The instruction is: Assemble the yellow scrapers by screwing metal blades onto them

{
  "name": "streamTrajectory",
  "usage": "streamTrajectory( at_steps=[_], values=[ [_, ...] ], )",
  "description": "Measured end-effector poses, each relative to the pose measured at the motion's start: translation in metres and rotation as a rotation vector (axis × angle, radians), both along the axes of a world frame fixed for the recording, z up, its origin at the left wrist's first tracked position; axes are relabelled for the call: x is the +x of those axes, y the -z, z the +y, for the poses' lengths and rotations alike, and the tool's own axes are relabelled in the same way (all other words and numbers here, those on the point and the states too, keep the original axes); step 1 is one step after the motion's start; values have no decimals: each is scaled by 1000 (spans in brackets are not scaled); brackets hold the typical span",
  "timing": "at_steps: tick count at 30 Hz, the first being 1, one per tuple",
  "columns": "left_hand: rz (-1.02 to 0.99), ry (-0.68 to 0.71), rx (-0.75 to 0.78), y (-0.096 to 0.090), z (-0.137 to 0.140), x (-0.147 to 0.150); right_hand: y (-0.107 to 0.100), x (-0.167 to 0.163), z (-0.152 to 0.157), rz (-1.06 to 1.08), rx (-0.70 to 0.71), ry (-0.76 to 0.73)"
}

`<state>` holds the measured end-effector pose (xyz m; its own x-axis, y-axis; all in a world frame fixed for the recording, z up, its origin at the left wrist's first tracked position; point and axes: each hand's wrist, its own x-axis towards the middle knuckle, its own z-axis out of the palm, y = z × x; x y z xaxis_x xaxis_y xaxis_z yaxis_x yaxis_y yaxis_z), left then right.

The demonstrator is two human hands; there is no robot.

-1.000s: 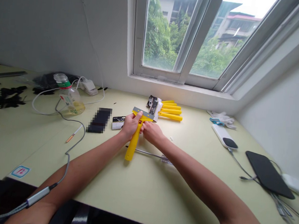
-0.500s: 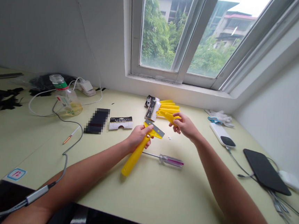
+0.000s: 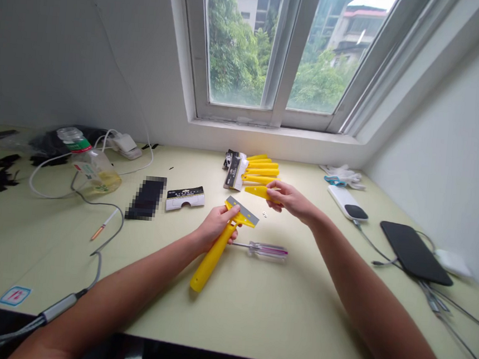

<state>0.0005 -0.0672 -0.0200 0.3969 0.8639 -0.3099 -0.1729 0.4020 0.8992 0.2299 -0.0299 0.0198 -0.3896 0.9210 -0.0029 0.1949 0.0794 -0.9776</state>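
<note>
My left hand (image 3: 215,225) is closed around a yellow scraper (image 3: 212,260), its grey metal blade (image 3: 243,211) facing away and its handle slanting toward me. Pinched in my right hand (image 3: 288,199) is a flat yellow plastic plate (image 3: 257,191), tapered at its free end and held above the table, apart from the scraper. Two tiny metal pieces (image 3: 264,214), too small to make out, lie between my hands. A screwdriver (image 3: 267,251) with a clear and purple handle lies to the right of the scraper, its shaft running toward my left hand.
Several yellow scrapers (image 3: 262,170) with card sleeves (image 3: 236,171) lie near the window. A flattened black and white card sleeve (image 3: 185,198) is at left, near a bottle (image 3: 92,164) and a cable (image 3: 121,226). On the right are a power bank (image 3: 346,202), gloves (image 3: 346,176) and a black phone-like slab (image 3: 413,253).
The yellow plate in my right hand has turned flatter and stands out more clearly from the scrapers behind it. My left hand keeps its hold. The whole view has shifted slightly.
</note>
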Motion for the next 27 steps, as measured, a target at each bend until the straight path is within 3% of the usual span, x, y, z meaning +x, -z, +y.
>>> streamTrajectory(
  at_steps=[10, 16, 21, 27],
  values=[
    [-41, 4, 18, 6, 0, -1, -19, 15, -8, -117, -50, -176],
    [-143, -48, -144, 1, 1, -2, -28, 16, -12, -126, -117, -76],
    [-258, -31, -206, 0, 0, -3, -30, 20, -10, -337, 103, 1],
    [-271, 13, -11, 1, -4, -2, -36, 25, -12, -607, 227, -103]
  ],
)
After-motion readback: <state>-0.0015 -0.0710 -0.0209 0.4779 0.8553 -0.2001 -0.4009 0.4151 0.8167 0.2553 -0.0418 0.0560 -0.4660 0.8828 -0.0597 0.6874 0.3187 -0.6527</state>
